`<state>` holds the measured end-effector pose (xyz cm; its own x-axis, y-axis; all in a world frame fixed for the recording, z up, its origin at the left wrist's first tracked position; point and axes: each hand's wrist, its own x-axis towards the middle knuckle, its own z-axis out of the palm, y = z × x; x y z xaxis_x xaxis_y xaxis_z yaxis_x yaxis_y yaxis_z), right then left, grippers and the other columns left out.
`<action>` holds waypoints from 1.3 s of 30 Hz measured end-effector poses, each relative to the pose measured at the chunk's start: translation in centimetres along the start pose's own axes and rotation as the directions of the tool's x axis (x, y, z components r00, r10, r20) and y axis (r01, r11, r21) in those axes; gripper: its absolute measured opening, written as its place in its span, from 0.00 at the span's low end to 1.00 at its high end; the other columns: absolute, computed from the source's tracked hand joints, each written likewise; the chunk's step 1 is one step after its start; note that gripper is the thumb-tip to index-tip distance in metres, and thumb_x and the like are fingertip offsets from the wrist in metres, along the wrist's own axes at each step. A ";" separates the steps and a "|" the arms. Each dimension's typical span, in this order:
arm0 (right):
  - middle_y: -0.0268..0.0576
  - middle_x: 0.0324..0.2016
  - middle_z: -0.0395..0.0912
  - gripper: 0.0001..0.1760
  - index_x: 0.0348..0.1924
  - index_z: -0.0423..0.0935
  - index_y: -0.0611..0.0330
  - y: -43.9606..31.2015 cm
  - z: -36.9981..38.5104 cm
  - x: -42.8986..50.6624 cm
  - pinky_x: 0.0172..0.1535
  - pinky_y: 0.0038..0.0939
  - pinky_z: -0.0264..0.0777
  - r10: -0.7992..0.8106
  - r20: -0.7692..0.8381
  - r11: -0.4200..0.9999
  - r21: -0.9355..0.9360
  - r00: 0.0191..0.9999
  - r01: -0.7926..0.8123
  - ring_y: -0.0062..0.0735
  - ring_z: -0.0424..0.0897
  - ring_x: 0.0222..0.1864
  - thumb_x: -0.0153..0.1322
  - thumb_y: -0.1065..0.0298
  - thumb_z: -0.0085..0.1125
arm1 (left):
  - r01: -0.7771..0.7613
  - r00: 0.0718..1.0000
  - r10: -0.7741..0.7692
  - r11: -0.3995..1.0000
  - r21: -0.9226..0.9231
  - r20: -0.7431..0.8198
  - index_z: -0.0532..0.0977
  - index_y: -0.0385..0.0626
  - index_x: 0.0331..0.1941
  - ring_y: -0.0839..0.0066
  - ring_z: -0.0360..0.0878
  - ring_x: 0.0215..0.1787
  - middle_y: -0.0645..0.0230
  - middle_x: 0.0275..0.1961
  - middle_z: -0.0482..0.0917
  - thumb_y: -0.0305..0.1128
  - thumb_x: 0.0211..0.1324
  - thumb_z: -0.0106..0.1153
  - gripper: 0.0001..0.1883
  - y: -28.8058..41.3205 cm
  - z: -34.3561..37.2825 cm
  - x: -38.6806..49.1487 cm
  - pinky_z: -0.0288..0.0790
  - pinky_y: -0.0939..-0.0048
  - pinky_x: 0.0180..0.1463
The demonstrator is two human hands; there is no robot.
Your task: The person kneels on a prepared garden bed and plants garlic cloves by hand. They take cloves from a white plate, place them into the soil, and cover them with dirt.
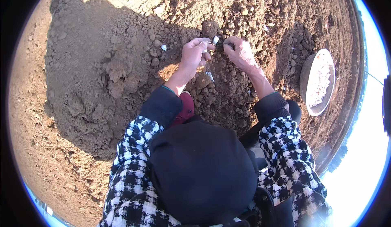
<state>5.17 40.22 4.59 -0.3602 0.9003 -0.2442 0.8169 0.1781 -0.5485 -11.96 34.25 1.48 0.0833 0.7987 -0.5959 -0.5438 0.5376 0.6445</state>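
Over the dug soil, my left hand is curled around small white pieces that look like garlic cloves. Just past its fingertips is another white clove; whether the fingers touch it I cannot tell. My right hand is close by on the right, its fingers curled in and thumb against the forefinger, with nothing seen in them. One loose clove lies on the soil left of my left hand. A further clove rests on the clods below and between the hands.
A round metal bowl stands on the soil at the right, tilted in the view, holding many white cloves. Loose clods lie in shadow at the left. A dark red shoe is just below my left wrist.
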 end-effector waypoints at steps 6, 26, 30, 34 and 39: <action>0.47 0.33 0.78 0.09 0.40 0.79 0.63 1.3 1.7 0.3 0.39 0.34 0.72 -0.081 -0.096 0.997 -0.001 0.992 0.081 0.38 0.80 0.34 0.69 0.70 0.57 | 0.015 0.999 -0.009 0.986 -0.164 0.033 0.70 0.37 0.54 0.85 0.72 0.24 0.63 0.38 0.80 0.30 0.69 0.45 0.14 0.0 -1.7 0.4 0.59 0.85 0.19; 0.49 0.31 0.73 0.12 0.47 0.76 0.59 2.1 3.4 0.6 0.36 0.40 0.72 -0.157 -0.064 0.966 -0.218 0.986 0.139 0.49 0.77 0.33 0.70 0.70 0.57 | 0.060 0.994 -0.030 0.955 -0.292 0.105 0.72 0.40 0.55 0.85 0.71 0.26 0.67 0.37 0.78 0.31 0.68 0.46 0.15 -0.2 -2.6 1.7 0.60 0.85 0.20; 0.51 0.32 0.71 0.07 0.40 0.69 0.59 2.2 4.8 1.5 0.34 0.45 0.70 -0.044 0.086 0.942 -0.328 0.995 0.069 0.53 0.76 0.34 0.69 0.72 0.55 | 0.070 0.978 0.024 0.900 -0.431 0.208 0.66 0.38 0.61 0.81 0.74 0.32 0.60 0.44 0.78 0.27 0.67 0.41 0.19 -0.3 -3.1 2.2 0.63 0.83 0.22; 0.53 0.33 0.72 0.05 0.34 0.70 0.62 2.1 4.6 2.5 0.37 0.49 0.72 -0.062 0.122 0.962 -0.256 0.991 0.092 0.57 0.78 0.35 0.65 0.76 0.51 | 0.117 0.965 0.001 0.893 -0.436 0.261 0.66 0.36 0.60 0.80 0.76 0.35 0.51 0.54 0.77 0.27 0.68 0.43 0.18 -0.7 -3.8 2.8 0.65 0.83 0.25; 0.51 0.33 0.73 0.08 0.34 0.72 0.62 1.8 4.2 3.1 0.39 0.47 0.74 -0.160 0.117 0.948 -0.257 0.980 0.185 0.55 0.79 0.36 0.61 0.79 0.51 | 0.092 0.947 0.048 0.907 -0.412 0.318 0.67 0.35 0.59 0.81 0.77 0.35 0.48 0.55 0.77 0.29 0.68 0.48 0.18 -0.9 -3.7 3.5 0.66 0.84 0.25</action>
<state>3.63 41.61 -0.51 -0.5364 0.8077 -0.2448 0.8239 0.4380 -0.3597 -14.27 35.56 -2.99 0.3179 0.8681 -0.3812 -0.8292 0.4496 0.3321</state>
